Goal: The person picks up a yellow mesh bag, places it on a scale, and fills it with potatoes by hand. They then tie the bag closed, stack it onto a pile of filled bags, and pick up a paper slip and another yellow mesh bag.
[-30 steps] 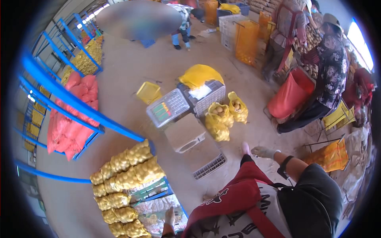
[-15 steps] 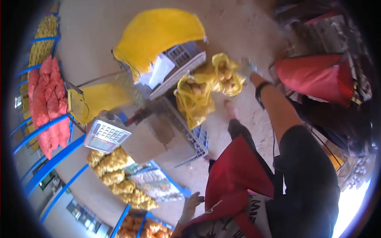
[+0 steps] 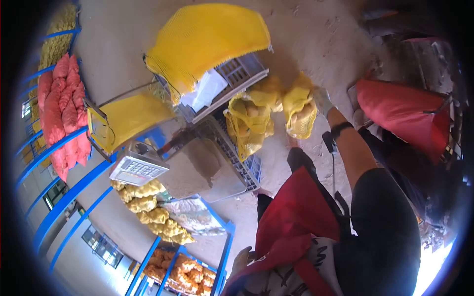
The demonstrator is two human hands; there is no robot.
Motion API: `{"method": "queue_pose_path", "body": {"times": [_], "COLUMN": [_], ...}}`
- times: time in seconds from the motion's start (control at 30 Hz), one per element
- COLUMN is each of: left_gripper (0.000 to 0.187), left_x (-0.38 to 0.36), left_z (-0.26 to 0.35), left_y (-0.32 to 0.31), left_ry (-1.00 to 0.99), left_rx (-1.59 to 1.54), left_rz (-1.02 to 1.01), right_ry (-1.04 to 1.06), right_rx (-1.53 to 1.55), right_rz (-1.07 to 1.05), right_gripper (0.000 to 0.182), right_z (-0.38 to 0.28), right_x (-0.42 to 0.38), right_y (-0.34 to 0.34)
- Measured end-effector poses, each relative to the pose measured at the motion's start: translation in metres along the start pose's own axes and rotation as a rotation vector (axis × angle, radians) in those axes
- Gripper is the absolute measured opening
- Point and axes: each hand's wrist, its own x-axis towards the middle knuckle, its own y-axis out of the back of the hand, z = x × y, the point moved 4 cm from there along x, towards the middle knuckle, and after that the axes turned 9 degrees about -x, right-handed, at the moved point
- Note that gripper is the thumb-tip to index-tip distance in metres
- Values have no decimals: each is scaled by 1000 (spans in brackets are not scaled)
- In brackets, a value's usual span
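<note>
Right hand (image 3: 322,99) is apparently gripping a bag (image 3: 299,118) at two o'clock, needing steady support; left hand (image 3: 241,260), six o'clock, is showing no clear grip: cannot tell.

Dusty bare floor (image 3: 316,44); blue metal frames (image 3: 74,197), pale wall (image 3: 81,259), windows (image 3: 102,245) lower left.

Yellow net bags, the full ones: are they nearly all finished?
Some look done: a stack of full yellow net bags lies beside the blue metal bars. Now the right hand is at a full yellow net bag; its grip is too blurry to tell. Probably left: the other full yellow net bags near it. I can't tell how many more there are.
</note>
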Motion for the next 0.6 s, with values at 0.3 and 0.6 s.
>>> {"method": "queue_pose_path", "body": {"times": [0.3, 0.6], "left_gripper": [39, 39], "left_x": [5, 154], "left_z": [-17, -37], "left_y": [54, 36], "left_ry": [-496, -587], "left_rx": [59, -95], "left_rz": [50, -329], "right_ry": [-108, -125], "right_rx": [243, 311], "right_rz": [-69, 45], "right_gripper": [17, 25], "right_z": [-145, -319], "right_x": [-274, -526], "right_y": [24, -9]}}
